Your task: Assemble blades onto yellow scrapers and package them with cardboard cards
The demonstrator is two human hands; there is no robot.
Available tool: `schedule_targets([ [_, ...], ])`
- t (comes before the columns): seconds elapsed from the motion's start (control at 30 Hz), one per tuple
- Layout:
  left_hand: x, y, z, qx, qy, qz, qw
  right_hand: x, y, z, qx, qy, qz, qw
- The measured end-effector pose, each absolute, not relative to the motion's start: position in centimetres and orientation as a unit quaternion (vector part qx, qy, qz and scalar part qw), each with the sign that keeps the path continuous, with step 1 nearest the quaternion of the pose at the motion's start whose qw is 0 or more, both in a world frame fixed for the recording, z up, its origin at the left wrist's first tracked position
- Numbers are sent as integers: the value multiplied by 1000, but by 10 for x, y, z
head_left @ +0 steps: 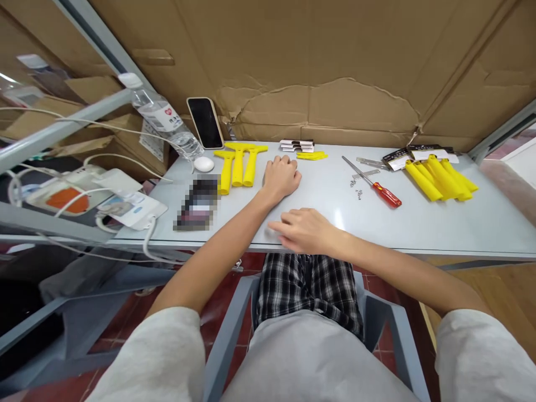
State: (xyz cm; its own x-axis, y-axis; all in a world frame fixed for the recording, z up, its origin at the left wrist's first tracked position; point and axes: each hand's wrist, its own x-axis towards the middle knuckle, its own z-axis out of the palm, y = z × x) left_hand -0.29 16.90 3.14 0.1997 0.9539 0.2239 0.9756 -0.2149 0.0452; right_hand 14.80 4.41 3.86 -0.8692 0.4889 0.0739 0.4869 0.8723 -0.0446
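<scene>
My left hand rests on the grey tabletop with its fingers curled in, and nothing shows in it. Closer to the front edge is my right hand, its index finger stretched out to the left and the fingers apart; it holds nothing visible. Left of my left hand lie three T-shaped yellow plastic handles. Beyond it are flat yellow strips and a stack of black-and-white cards. To the right, a screwdriver with a red handle lies beside thin metal strips and small screws.
More yellow handles with black-and-white cards lie at the right. A phone leans at the back, near a tilted water bottle and a white oval object. Power strips with cables sit at the left; cardboard walls the back.
</scene>
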Motion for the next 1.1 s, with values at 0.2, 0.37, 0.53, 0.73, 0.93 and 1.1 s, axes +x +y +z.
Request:
schedule_targets([
  [0.2, -27, 172, 22, -748, -649, -133, 49, 105, 44, 36, -237, -966, 94, 37],
  [0.37, -42, 171, 22, -692, -699, -170, 59, 90, 44, 27, -293, -940, 152, 89],
  [0.53, -46, 168, 22, -676, -716, -168, 41, 90, 45, 21, -293, -938, 161, 97],
  [0.73, -31, 159, 28, -695, -705, -130, 43, 101, 48, 17, -247, -949, 170, 99],
  [0.93, -17, 154, 30, -711, -691, -122, 39, 111, 48, 6, -208, -964, 123, 113],
  [1.1, -11, 154, 20, -731, -663, -158, 15, 121, 41, 0, -204, -970, 58, 120],
])
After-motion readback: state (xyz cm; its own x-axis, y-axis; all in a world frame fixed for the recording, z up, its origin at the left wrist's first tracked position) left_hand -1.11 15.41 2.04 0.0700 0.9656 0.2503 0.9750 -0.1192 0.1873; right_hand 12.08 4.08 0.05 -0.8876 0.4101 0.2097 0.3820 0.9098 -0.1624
